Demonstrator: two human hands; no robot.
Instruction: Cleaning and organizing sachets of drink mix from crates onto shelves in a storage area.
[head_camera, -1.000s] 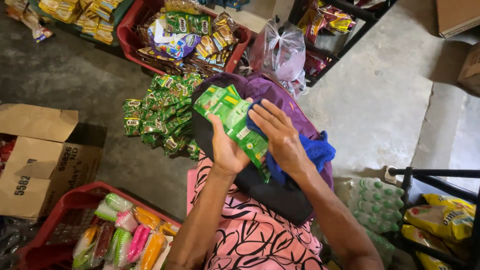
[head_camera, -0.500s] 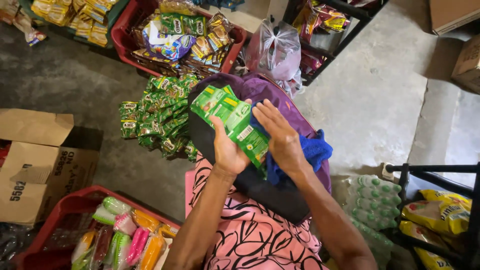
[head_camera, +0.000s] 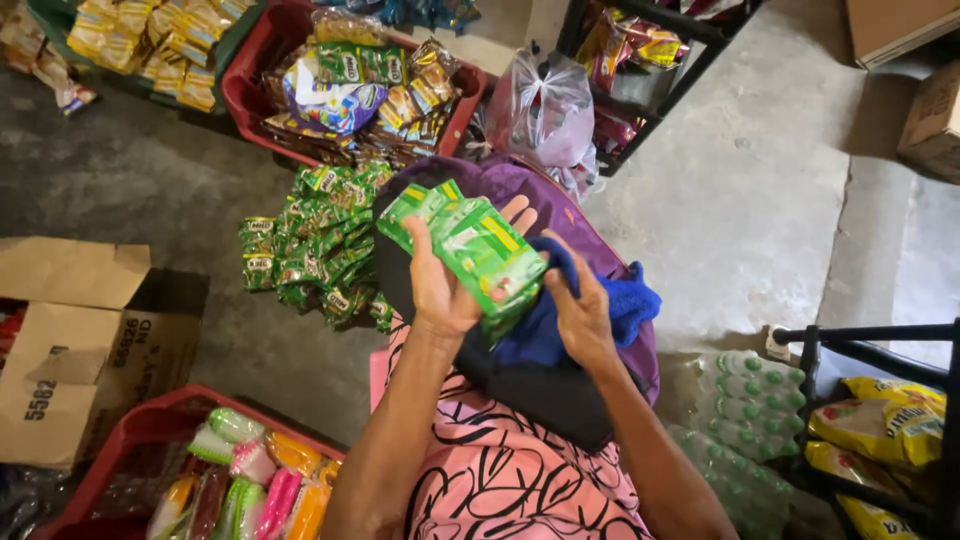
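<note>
Head view: our left hand (head_camera: 440, 290) grips a stack of green sachet packs (head_camera: 480, 255) over the purple bag (head_camera: 560, 200)'s mouth. Right hand (head_camera: 580, 315), fingers curled, pinches blue cloth (head_camera: 620, 305) beside the bag opening. Packs prob. light, slippery, floppy; hold w/ thumb across the middle.

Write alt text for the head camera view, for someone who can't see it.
A seated person's left hand holds a stack of green sachets over an open purple bag on their lap, while the right hand rests on blue cloth. More green sachets lie piled on the concrete floor.
</note>
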